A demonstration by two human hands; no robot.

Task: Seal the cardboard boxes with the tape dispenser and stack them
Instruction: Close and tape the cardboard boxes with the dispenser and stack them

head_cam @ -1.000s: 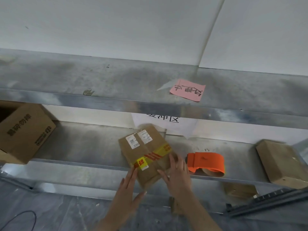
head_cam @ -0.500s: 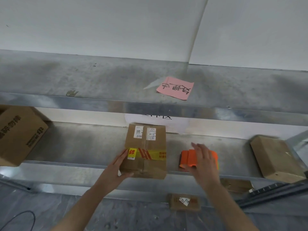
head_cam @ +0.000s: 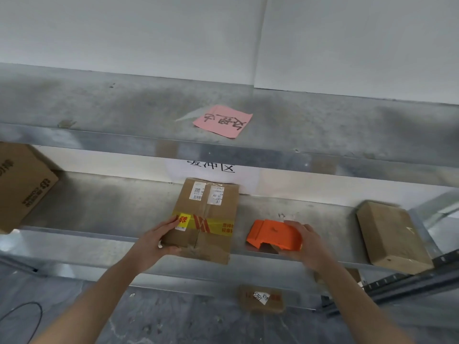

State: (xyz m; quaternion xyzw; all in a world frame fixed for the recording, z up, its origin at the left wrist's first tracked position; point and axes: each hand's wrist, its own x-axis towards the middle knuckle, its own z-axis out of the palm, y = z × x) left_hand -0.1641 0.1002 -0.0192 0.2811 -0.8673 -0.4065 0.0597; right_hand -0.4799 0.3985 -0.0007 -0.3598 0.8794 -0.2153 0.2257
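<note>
A small cardboard box (head_cam: 211, 212) with white labels and a band of yellow-and-red tape lies on the middle metal shelf (head_cam: 99, 209), its near end over the shelf's front edge. My left hand (head_cam: 161, 238) grips its near left corner, thumb underneath and fingers on top. To its right, the orange tape dispenser (head_cam: 274, 234) sits on the shelf, and my right hand (head_cam: 304, 242) grips it from the right side, fingers over its top.
A plain brown box (head_cam: 392, 237) lies at the shelf's right end. A large printed carton (head_cam: 22, 187) stands at the far left. Another small box (head_cam: 260, 297) lies on the floor below. A pink note (head_cam: 223, 120) sits on the upper shelf.
The box was turned square to the shelf and my left hand took its near left corner. My right hand left the box, moved right and closed round the tape dispenser.
</note>
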